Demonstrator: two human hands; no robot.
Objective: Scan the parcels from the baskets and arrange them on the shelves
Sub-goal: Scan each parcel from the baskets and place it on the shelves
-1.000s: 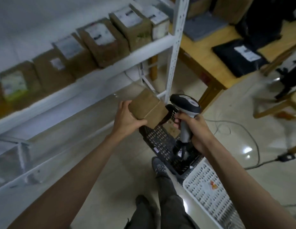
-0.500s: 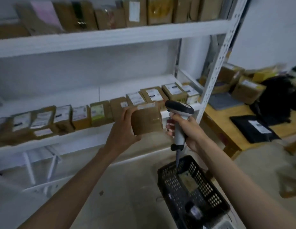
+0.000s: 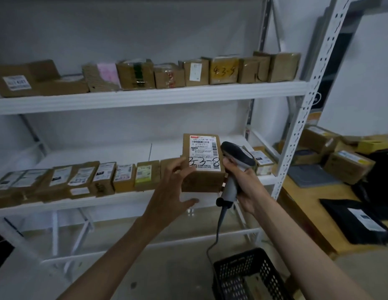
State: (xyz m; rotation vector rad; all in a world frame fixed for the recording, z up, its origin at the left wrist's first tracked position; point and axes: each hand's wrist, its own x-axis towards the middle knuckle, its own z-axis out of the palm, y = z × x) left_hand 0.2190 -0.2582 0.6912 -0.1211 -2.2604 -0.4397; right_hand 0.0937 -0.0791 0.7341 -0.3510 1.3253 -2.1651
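A small brown cardboard parcel (image 3: pixel 202 176) with a white label and handwritten "3-3-8" stands upright at the front of the middle shelf (image 3: pixel 123 201). My left hand (image 3: pixel 171 187) touches its left side, thumb on the label and fingers spread loosely. My right hand (image 3: pixel 242 180) grips a grey and black barcode scanner (image 3: pixel 236 158) right beside the parcel, its cable hanging down. A black perforated basket (image 3: pixel 247 276) sits on the floor below my right arm.
Rows of labelled parcels line the middle shelf (image 3: pixel 80 178) and the upper shelf (image 3: pixel 188 71). A white perforated upright (image 3: pixel 301 118) bounds the rack on the right. Beyond it a wooden table (image 3: pixel 305 204) carries boxes and a black mailer (image 3: pixel 359 219).
My view lifted from the floor baskets to the shelves. The parcel came up to the middle shelf, label now facing me, and my left hand's hold loosened. The scanner stayed beside it.
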